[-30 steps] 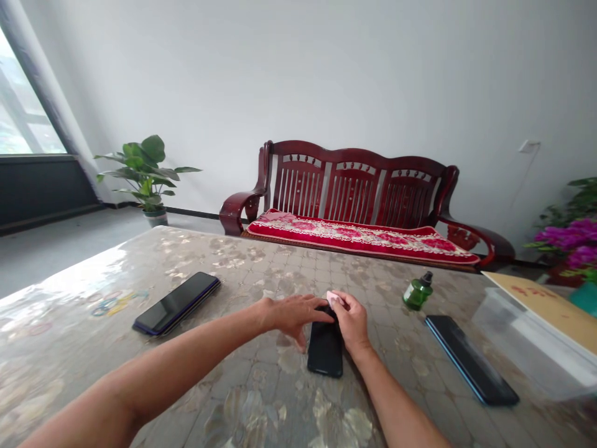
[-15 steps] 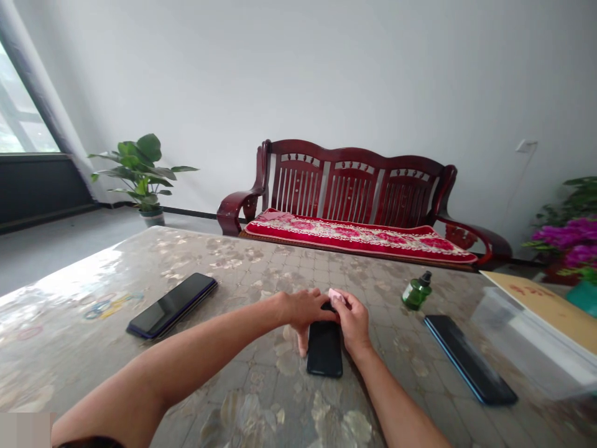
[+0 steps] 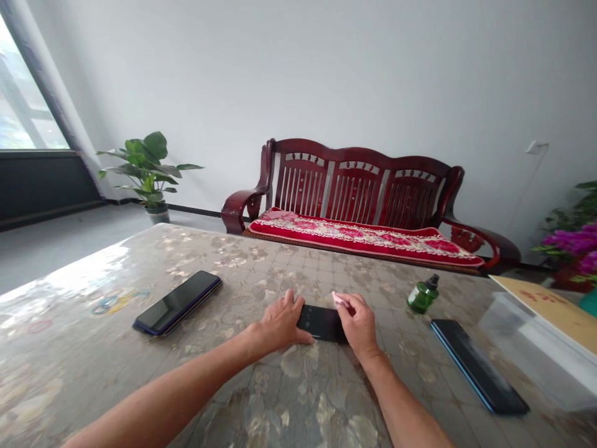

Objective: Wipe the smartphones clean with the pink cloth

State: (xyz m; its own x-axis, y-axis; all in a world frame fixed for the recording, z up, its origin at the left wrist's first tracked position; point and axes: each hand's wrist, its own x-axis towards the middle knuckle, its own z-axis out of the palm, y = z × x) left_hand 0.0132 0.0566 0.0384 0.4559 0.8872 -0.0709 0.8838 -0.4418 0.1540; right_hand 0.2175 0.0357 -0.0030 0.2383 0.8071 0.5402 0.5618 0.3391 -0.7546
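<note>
Head view: patterned table [image 3: 275, 386], wooden bench [image 3: 355, 155]

A bare lane follows the far edge of the table [image 3: 261, 264] from its far left corner toward the green bottle [image 3: 423, 295]. Nearer, a purple-edged phone [image 3: 180, 302], the left hand [image 3: 281, 320] and right hand [image 3: 359, 323] with their forearms, a blue-edged phone [image 3: 478, 367] and a clear box [image 3: 522, 333] obstruct.

Home living room, carved wooden bench [image 3: 357, 180] with red floral cushion [image 3: 364, 239], potted plant [image 3: 148, 171], patterned tabletop [image 3: 224, 261]
</note>
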